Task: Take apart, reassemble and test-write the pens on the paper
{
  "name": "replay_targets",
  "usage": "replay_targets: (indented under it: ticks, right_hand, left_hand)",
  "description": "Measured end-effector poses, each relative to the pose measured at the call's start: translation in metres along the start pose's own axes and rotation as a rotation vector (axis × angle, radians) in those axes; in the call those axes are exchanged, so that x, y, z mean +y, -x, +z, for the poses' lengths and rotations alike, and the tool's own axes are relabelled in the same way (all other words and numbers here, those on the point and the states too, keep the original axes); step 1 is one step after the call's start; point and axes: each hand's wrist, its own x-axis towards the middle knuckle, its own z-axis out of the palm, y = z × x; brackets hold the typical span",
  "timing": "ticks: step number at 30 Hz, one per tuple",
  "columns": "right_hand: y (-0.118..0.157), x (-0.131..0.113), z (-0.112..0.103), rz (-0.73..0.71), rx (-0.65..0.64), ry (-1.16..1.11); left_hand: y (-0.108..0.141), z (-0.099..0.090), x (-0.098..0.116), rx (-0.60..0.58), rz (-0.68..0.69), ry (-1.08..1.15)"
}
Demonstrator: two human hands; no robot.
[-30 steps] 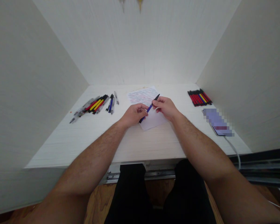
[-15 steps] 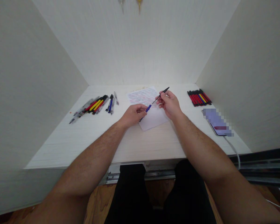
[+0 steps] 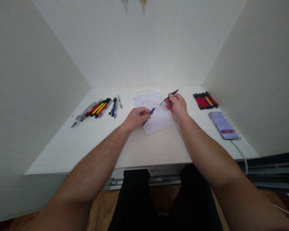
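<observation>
My left hand (image 3: 137, 119) is closed on a blue pen barrel (image 3: 152, 111) whose black end points down toward me. Opposite it, my right hand (image 3: 177, 106) pinches a black pen part (image 3: 174, 92) from which a thin dark refill (image 3: 162, 103) sticks out to the lower left. A gap separates the refill's end from the barrel's opening. Beneath both hands lie a blank sheet of white paper (image 3: 156, 123) and, behind it, a sheet covered in coloured scribbles (image 3: 146, 98).
Left on the white desk (image 3: 86, 150) is a loose pile of red, yellow and clear pens (image 3: 96, 109), beside a few blue and clear ones (image 3: 114, 107). On the right stand a row of red, blue and yellow pens (image 3: 204, 100) and a phone (image 3: 223, 125) with a white cable (image 3: 241, 152).
My right hand has moved slightly right, drawing the refill away from the blue barrel so a gap shows between them. My left hand has shifted only a little.
</observation>
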Motion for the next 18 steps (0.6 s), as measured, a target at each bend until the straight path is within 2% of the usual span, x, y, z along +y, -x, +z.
replay_targets:
  ticks: [6,12,18]
  right_hand:
    - [0.000,0.005,0.001,-0.014,-0.049,0.105]
    - [0.000,0.010,0.002,-0.002,-0.110,0.140]
    - [0.000,0.011,0.001,-0.004,-0.130,0.154]
  left_hand:
    - [-0.002,0.001,-0.001,0.041,-0.065,0.001]
    - [-0.001,0.004,-0.001,0.022,-0.020,-0.029]
    - [-0.001,0.001,-0.002,0.163,-0.001,-0.240]
